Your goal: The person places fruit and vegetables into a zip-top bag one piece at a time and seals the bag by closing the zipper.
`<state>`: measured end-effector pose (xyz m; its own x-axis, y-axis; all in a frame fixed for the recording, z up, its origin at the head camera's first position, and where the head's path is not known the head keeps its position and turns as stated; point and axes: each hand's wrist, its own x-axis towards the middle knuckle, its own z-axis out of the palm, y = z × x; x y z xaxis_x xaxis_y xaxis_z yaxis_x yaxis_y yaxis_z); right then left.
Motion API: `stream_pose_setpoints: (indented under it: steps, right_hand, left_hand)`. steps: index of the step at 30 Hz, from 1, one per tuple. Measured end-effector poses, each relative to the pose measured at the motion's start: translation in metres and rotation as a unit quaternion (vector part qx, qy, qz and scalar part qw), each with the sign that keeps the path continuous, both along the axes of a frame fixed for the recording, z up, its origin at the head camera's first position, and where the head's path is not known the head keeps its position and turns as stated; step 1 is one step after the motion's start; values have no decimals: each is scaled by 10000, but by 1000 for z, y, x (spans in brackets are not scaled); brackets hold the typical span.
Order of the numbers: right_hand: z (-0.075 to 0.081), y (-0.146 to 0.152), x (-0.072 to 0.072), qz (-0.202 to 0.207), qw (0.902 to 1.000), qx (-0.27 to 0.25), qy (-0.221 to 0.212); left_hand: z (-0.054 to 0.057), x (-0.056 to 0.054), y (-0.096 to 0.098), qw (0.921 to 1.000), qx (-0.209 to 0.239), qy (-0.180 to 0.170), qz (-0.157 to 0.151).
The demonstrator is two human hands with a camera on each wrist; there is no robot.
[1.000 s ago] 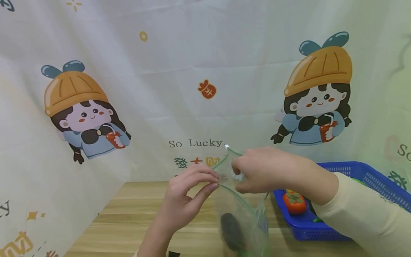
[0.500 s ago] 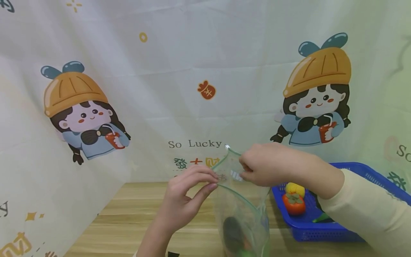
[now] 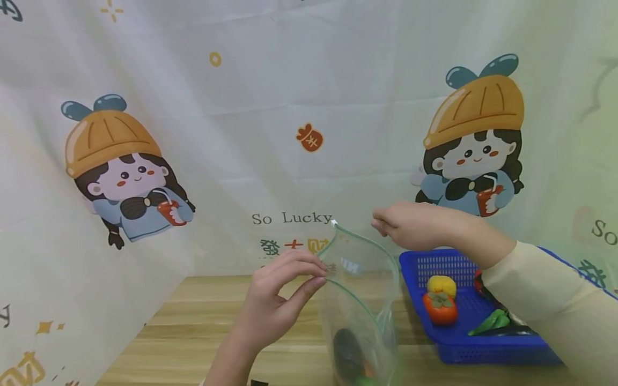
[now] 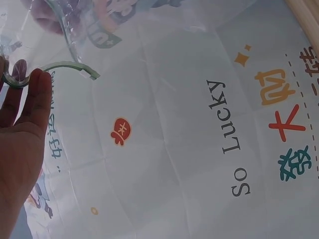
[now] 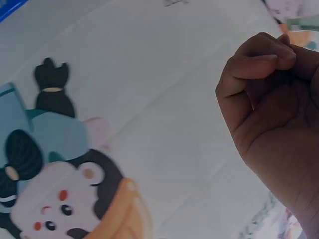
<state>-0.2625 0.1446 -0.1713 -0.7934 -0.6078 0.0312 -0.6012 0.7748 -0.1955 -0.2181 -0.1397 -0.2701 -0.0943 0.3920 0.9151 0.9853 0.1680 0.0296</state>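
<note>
At six o'clock, the left hand (image 3: 272, 300) pinches the green-edged bag (image 3: 359, 316), itself at five. Curled round nothing visible, the right hand (image 3: 412, 225) hangs nearer half past three; should that lone pinch slip, the bag might sag or tip.

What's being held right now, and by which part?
The left grip pinches the clear zip bag by the green rim of its open mouth. The right grip holds nothing visible.
</note>
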Motion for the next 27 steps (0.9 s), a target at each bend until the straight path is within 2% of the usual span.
stream_pose_setpoints:
  steps: [4, 13, 17, 23, 27]
  right_hand:
    - [-11, 17, -21, 32, 10000, 54, 50]
    - [-49, 37, -51, -319, 9934, 1093, -112]
    - [-65, 41, -53, -538, 9891, 1355, -196]
    - [-88, 48, -52, -1294, 9795, 1228, -939]
    - [-106, 50, -54, -1626, 9722, 1167, -1216]
  left_hand:
    - [0, 0, 0, 10000, -26, -29, 7]
    - [0, 1, -1, 10000, -19, -12, -33]
    - [0, 1, -1, 10000, -9, -12, -23]
    - [1, 1, -2, 10000, -7, 0, -3]
    - [1, 1, -2, 10000, -6, 41, -16]
